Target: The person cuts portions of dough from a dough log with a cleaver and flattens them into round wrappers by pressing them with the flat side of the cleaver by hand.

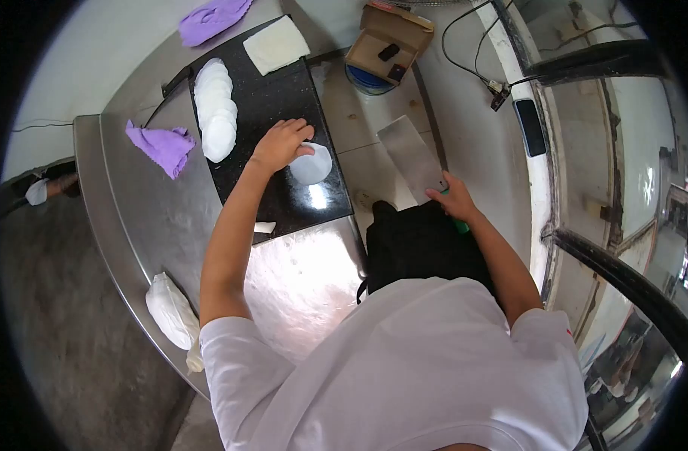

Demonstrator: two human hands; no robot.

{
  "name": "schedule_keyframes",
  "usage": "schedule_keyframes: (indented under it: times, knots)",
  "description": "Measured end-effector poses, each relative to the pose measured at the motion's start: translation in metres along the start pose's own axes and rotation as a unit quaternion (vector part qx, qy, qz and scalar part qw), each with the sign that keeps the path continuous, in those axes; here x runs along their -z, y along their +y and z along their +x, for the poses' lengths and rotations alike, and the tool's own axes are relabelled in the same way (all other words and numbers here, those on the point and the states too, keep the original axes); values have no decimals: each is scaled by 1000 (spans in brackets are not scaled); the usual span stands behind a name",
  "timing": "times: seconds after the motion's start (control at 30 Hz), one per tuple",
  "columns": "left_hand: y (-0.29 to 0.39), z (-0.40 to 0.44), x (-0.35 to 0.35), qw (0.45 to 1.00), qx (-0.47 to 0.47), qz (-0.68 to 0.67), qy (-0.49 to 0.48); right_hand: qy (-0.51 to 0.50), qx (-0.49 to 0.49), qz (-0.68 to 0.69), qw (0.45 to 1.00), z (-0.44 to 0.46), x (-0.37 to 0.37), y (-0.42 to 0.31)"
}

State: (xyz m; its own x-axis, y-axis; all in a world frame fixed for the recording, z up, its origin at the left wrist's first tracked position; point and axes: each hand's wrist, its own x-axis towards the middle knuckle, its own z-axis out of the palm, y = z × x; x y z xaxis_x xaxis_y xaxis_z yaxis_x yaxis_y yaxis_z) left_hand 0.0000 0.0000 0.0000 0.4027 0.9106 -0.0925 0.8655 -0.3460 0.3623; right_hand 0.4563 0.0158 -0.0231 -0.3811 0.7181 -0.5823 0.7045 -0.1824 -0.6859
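My left hand (pixel 284 143) is over a black board, its bent fingers and thumb at the upper edge of a thin, round white dough wrapper (pixel 312 167). To the left, a row of overlapping white dough wrappers (pixel 215 109) lies along the board. My right hand (pixel 452 198) is closed around the green handle of a cleaver (pixel 409 156). The wide metal blade is held off the board's right side, above the floor. A small white piece of dough (pixel 265 227) sits at the board's near edge.
The black board (pixel 272 192) rests on a metal counter (pixel 186 218). A folded cream cloth (pixel 276 45) lies at its far end, with purple cloths (pixel 163 146) nearby. A white wrapped bundle (pixel 171 310) is at lower left. An open cardboard box (pixel 389 45) and a phone (pixel 530 126) are right.
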Motion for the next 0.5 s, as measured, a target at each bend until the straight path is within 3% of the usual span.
schedule_keyframes:
  times: [0.17,0.3,0.5]
  knots:
    - [1,5,-8,998,47,-44,-7,-9,14,27,1000,-3,7,2]
    - [2,6,-13,999,27,-23,16,-15,-22,13,1000,-3,8,0]
    - [3,3,-11,999,16,-25,29,-3,24,15,1000,0,2,10]
